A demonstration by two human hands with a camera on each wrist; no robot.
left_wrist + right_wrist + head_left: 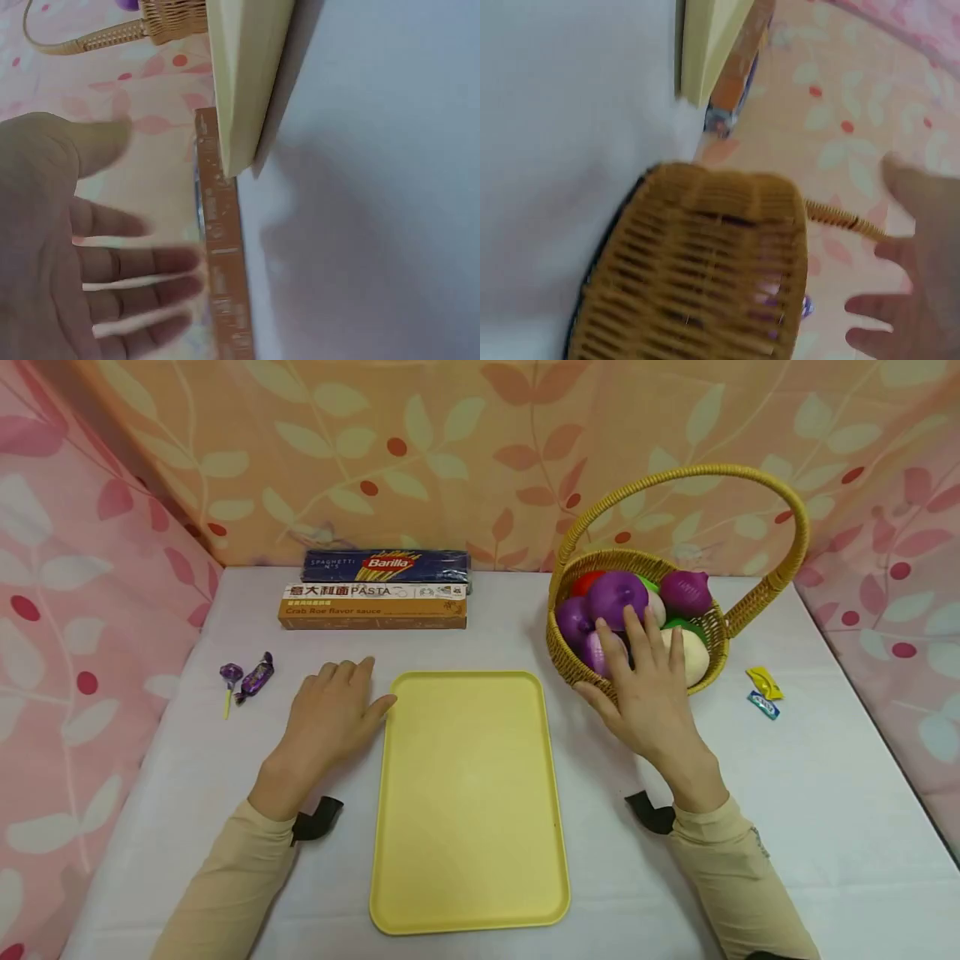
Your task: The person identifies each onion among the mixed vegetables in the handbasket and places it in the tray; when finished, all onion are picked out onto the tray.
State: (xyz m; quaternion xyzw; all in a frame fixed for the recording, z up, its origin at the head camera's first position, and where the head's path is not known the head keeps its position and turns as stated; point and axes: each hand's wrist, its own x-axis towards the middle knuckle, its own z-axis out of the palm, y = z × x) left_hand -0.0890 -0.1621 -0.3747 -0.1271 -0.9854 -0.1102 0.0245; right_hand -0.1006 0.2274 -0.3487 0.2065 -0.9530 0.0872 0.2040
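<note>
My right hand [648, 702] reaches over the near side of a wicker basket [557, 647], its fingers spread and overlapping the toy vegetables in the head view. Inside are purple onions [617, 597], a white round piece [692, 658] and bits of red and green. In the right wrist view the fingers [874, 306] stand beside the woven wall and hold nothing. My left hand [330, 714] is empty, fingers loosely extended, the thumb right at the upper left corner of a yellow tray [468, 802]. The left wrist view shows its palm [37, 232] facing the tray side.
Behind the tray lie a brown pasta box [375, 614] and a blue spaghetti pack [322, 562]. On the left are a lollipop [231, 674] and a purple wrapped candy [257, 677]. Two small candies [765, 683] lie right of the basket, whose tall handle [801, 518] arches up.
</note>
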